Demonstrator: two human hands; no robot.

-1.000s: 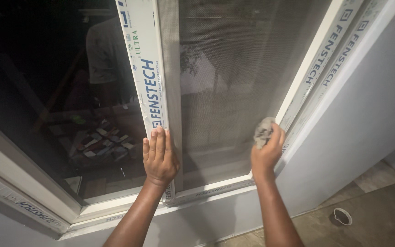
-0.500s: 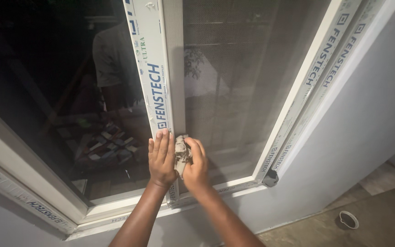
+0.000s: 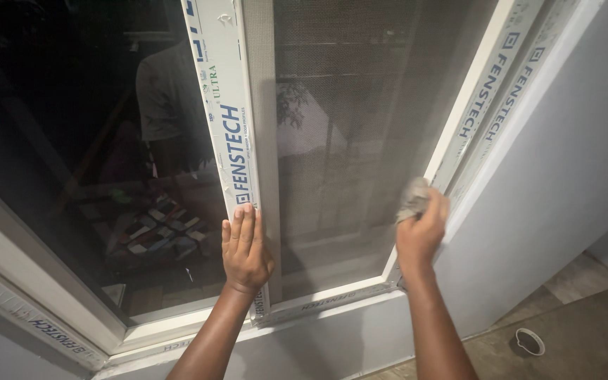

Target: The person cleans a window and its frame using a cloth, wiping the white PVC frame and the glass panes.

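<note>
Left hand (image 3: pixel 245 248) is lying flat, fingers straight out, bracing the white frame (image 3: pixel 228 127), holding nothing. Right hand (image 3: pixel 422 231) is gripping a crumpled rag (image 3: pixel 412 198), fingers curled tight around it, pressing it on the mesh (image 3: pixel 346 134) by the right rail. I'm guessing pushing too hard is going to stretch that mesh or pop it loose.

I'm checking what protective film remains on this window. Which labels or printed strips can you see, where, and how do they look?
Film strip: centre upright by left hand; white, blue and green print.
Film strips: right frame, above right hand; white, blue print.
Film strip: lower left sill; white, blue print.
</note>
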